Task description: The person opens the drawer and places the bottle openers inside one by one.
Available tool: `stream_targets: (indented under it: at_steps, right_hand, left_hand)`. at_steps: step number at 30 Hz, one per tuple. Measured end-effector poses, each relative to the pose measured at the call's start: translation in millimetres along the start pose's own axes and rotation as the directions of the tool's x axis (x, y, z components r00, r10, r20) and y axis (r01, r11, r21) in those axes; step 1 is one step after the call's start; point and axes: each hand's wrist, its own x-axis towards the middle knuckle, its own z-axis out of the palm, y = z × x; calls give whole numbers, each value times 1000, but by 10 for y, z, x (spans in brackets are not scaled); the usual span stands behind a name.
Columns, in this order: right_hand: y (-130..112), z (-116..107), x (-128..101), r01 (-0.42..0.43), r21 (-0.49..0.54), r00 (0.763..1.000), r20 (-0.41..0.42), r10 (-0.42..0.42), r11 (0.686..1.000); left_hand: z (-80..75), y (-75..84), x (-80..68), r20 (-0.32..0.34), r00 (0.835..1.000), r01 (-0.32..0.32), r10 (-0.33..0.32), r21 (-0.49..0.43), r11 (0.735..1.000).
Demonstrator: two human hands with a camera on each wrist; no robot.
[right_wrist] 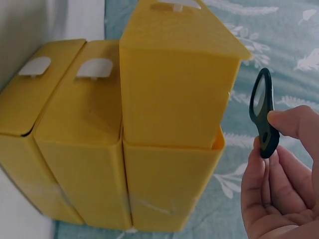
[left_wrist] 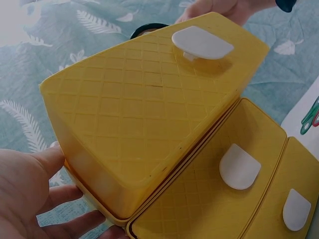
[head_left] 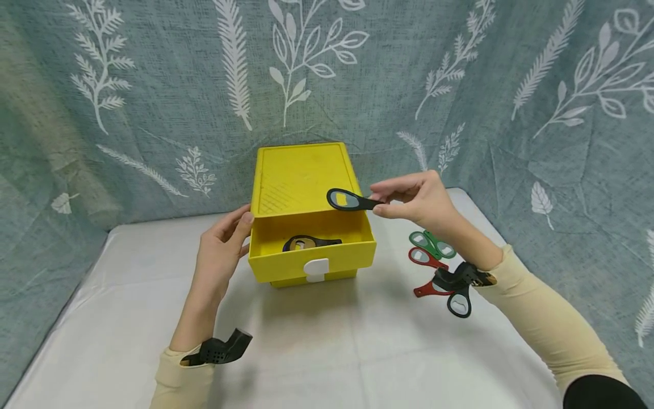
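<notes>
A black opener (head_left: 349, 200) is pinched by its handle in the right hand (head_left: 416, 199), held above the pulled-out yellow drawer (head_left: 311, 244). The drawer's side is touched by the left hand (head_left: 225, 244), fingers relaxed. The opener is best lowered flat beside the other opener (head_left: 309, 243) lying below the grip.

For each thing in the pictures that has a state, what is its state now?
Top drawer: pulled out, one black opener lying inside.
Lower drawers: pushed in.
Black opener in hand: pinched by its handle, in the air above the open drawer.
Right hand: pinches that opener.
Left hand: fingers rest against the drawer's left side.
Red, green and black openers: lying on the white table.
</notes>
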Motion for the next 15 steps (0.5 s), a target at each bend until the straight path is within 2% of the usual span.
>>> stream_targets:
  at_steps: [8,15]
  right_hand:
    - [11,168,36,19,-5,999,30,-19,1000]
    - [29,267,71,95,6,994,59,-96,995]
  left_hand:
    - [-16,-12,3,0,1000,-8,8,-1,1000]
    - [-21,-21,8,6,1000,-4,4,-2,1000]
